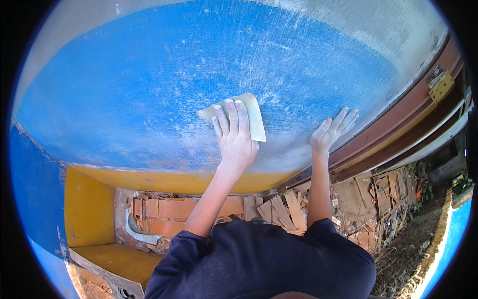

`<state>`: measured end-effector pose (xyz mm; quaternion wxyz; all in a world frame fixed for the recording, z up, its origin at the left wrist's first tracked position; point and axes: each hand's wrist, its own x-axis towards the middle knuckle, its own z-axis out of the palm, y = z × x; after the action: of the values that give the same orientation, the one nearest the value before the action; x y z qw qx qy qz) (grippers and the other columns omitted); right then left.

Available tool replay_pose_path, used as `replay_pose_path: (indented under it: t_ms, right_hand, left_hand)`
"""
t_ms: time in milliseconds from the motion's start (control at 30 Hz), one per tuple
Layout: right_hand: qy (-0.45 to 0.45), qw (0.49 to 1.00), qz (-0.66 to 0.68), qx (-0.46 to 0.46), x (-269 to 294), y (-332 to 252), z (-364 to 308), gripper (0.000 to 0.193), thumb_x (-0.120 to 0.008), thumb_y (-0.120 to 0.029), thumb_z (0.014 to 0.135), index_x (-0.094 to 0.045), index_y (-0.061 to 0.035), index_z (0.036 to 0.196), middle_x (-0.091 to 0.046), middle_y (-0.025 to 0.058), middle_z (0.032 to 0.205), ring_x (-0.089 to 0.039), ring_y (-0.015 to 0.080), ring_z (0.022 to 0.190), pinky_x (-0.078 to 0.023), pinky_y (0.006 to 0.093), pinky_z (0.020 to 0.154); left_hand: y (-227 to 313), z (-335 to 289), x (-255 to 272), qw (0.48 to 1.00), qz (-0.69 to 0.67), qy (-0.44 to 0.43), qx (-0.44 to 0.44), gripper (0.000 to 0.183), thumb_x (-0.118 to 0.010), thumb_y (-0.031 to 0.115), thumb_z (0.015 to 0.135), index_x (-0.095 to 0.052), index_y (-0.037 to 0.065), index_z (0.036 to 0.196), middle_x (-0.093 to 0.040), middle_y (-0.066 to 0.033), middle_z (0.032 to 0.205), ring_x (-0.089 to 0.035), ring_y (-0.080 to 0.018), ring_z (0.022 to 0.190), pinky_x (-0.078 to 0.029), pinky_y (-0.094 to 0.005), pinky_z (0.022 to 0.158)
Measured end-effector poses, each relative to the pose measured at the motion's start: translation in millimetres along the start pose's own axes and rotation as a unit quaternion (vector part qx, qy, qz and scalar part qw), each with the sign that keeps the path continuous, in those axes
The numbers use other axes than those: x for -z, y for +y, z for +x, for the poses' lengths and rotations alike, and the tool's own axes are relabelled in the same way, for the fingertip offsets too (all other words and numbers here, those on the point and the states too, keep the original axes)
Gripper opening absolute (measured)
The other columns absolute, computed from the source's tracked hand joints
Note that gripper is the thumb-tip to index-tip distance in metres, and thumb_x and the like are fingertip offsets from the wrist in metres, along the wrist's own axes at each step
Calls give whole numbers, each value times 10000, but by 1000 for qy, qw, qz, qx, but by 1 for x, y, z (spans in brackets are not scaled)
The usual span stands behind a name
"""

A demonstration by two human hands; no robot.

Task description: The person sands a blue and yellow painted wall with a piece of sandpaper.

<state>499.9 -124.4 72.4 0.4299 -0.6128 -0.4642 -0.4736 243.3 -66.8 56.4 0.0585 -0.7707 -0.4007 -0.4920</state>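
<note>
My left hand (234, 139) presses a pale, curling sheet of sandpaper (256, 119) against the blue painted wall (149, 89). Its fingers lie over the paper, and the thumb side is partly hidden by it. White dust coats that hand. Scuffed, whitish patches mark the wall around and above the sheet. Farther right, my right hand (334, 129) rests at the wall near the door frame, fingers stretched out and holding nothing; it is dusty too.
A yellow band (199, 182) runs along the wall's base. To the right stands a reddish-brown frame (383, 129) with a yellow hinge (440, 87). Broken boards (286, 212) and rubble cover the ground below. A curved white piece (137, 231) lies at lower left beside a yellow ledge (117, 261).
</note>
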Motion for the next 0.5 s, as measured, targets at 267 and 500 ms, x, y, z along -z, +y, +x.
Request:
replay_pose_path:
  t_ms: [267, 500]
  right_hand:
    - [-6, 1000, 26, 9, 8, 40, -6, 574, -334, -291, 1049, -312, 33, 1523, -164, 316, 1601, -112, 513, 1484, -116, 633, 1176]
    - [-47, 997, 58, 3, 8, 59, -33, 580, -350, -307, 1054, -296, -1, 1544, -136, 294, 1617, -93, 518, 1486, -65, 661, 1167]
  left_hand:
    - [52, 91, 31, 995, 36, 86, -44, 747, -592, 151, 874, -304, 27, 1552, -208, -225, 1629, -104, -464, 1510, -231, -641, 1131]
    - [102, 42, -24, 999, 20, 18, -24, 741, -588, 154, 862, -319, 10, 1538, -247, -254, 1602, -173, -516, 1474, -205, -664, 1134]
